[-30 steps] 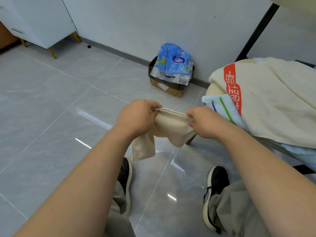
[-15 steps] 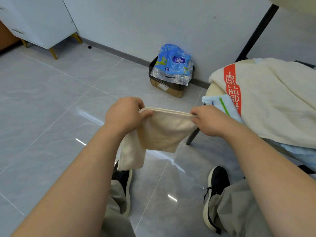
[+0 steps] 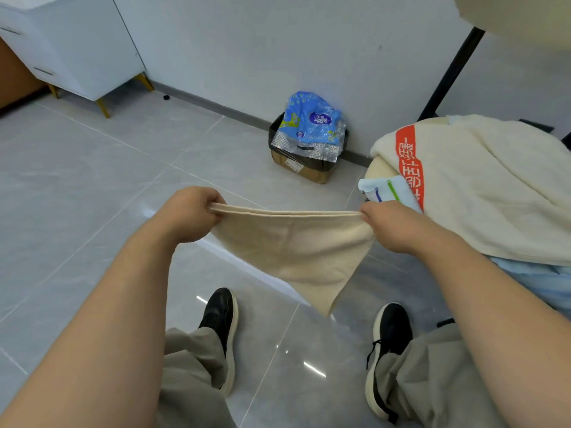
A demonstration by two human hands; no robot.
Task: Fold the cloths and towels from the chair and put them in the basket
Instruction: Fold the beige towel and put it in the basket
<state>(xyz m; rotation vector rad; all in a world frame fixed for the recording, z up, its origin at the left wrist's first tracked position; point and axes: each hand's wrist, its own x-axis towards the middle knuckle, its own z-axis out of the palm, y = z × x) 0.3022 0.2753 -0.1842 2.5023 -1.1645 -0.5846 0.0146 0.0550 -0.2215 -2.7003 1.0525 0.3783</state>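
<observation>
Floor (image 3: pixel 92 180) | cloth (image 3: pixel 293 242) taut left-right, corner down | left hand (image 3: pixel 188 214), right hand (image 3: pixel 392 225) pinch ends

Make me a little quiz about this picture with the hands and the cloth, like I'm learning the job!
1. True or false: the left hand and the right hand each pinch the top edge of the beige cloth.
2. The cream towel with the orange band lies: A) on the floor, B) on the chair, C) in a drawer.
3. Fill in: the packet on the cardboard box is ____ in colour.
Key: 1 true; 2 B; 3 blue.
</observation>
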